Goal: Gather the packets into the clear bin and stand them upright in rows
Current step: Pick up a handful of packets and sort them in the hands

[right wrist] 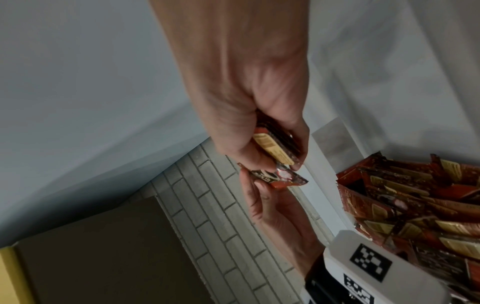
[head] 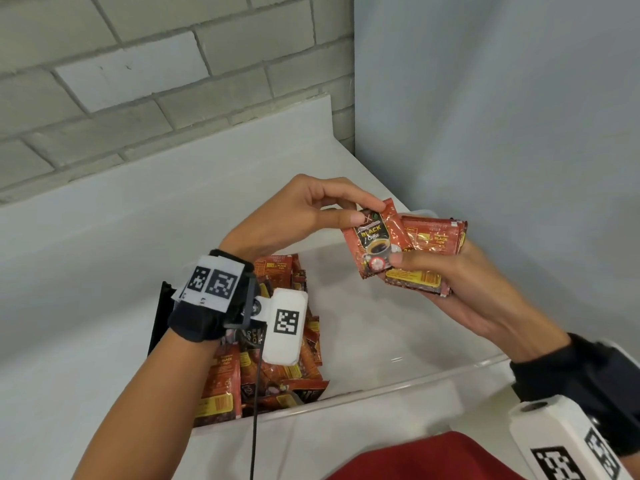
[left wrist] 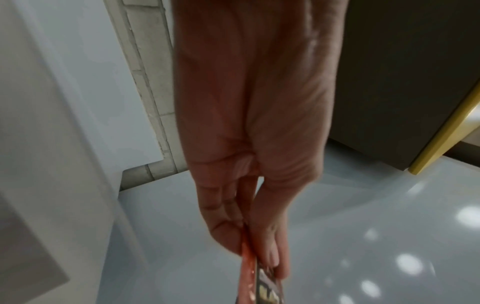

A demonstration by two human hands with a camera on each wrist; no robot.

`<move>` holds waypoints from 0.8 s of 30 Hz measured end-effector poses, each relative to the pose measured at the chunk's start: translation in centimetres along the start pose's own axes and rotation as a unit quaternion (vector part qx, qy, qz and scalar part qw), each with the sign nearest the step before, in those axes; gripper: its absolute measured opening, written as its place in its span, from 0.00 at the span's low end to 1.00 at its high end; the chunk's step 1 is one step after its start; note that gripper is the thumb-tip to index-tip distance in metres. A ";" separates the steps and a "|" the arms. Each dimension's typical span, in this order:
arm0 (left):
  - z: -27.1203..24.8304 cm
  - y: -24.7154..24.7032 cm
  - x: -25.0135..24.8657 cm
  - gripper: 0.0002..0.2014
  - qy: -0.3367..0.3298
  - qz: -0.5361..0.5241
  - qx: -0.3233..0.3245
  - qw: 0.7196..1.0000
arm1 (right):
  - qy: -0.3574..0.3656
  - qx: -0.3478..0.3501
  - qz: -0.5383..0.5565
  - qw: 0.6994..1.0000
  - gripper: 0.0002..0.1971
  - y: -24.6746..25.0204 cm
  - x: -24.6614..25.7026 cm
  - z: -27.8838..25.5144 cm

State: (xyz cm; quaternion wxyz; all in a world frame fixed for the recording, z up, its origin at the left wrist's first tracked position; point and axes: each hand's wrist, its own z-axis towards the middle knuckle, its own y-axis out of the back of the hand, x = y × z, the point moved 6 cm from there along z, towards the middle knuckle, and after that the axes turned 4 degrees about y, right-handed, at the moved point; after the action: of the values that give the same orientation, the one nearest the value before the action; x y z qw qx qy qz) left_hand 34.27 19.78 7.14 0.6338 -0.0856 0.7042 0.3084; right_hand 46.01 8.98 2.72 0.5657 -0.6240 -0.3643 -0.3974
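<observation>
In the head view, a clear plastic bin (head: 398,386) sits on a white counter (head: 86,271) against a grey brick wall (head: 138,81); at its left end lies a loose jumbled heap of red foil coffee packets (head: 277,372), lying flat and tilted rather than upright, while the right part of the bin's floor shows bare. Above that bare part the left hand (head: 294,216) pinches the top edge of a single red foil packet printed with a black coffee cup and the words BLACK Coffee (head: 375,242) between thumb and fingertips. The right hand (head: 460,289) lies palm-up with fingers curled around a stack of red foil packets with yellow label panels (head: 429,258), its thumb pressing the single packet's lower edge against the stack. In the left wrist view, the left hand's thumb and fingers (left wrist: 275,246) close on the thin upper edge of the red packet, seen edge-on and blurred. In the right wrist view, the right hand grips the stack, the single packet sits at its front end with the left hand's fingertips on it, and the heap fills the bin at right.
</observation>
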 end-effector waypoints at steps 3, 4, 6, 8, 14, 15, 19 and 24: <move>-0.1 0.4 -0.8 0.13 -0.013 0.034 0.014 0.999 | 0.012 -0.045 0.016 0.999 0.21 0.7 0.2 0.2; 0.0 0.4 -1.0 0.13 -0.008 0.063 0.016 0.998 | 0.032 -0.085 0.040 0.995 0.23 1.3 0.6 0.3; 0.5 0.2 -1.1 0.12 0.005 0.148 0.029 0.988 | 0.091 -0.166 0.087 0.978 0.22 2.8 1.5 0.2; 1.2 -0.7 -1.2 0.11 0.003 0.232 0.051 0.971 | 0.122 -0.219 0.125 0.960 0.16 4.2 2.0 0.0; 4.1 -5.1 0.9 0.16 0.004 0.410 0.088 0.908 | 0.105 -0.233 0.126 0.959 0.11 4.8 1.6 -0.3; 4.4 -5.4 1.3 0.16 0.013 0.426 0.087 0.901 | 0.103 -0.228 0.122 0.961 0.12 4.7 1.6 -0.3; 4.9 -5.8 2.7 0.19 0.051 0.464 0.080 0.881 | 0.093 -0.227 0.117 0.962 0.16 4.7 1.4 -0.4; 4.8 -6.0 3.5 0.20 0.069 0.487 0.074 0.867 | 0.080 -0.222 0.111 0.965 0.16 4.7 1.1 -0.6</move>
State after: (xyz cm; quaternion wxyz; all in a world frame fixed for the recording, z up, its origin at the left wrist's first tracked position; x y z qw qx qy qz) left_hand 40.68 18.57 1.84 0.3569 0.2949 0.7193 0.5180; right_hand 50.68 7.94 1.77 0.4812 -0.7364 -0.1490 -0.4516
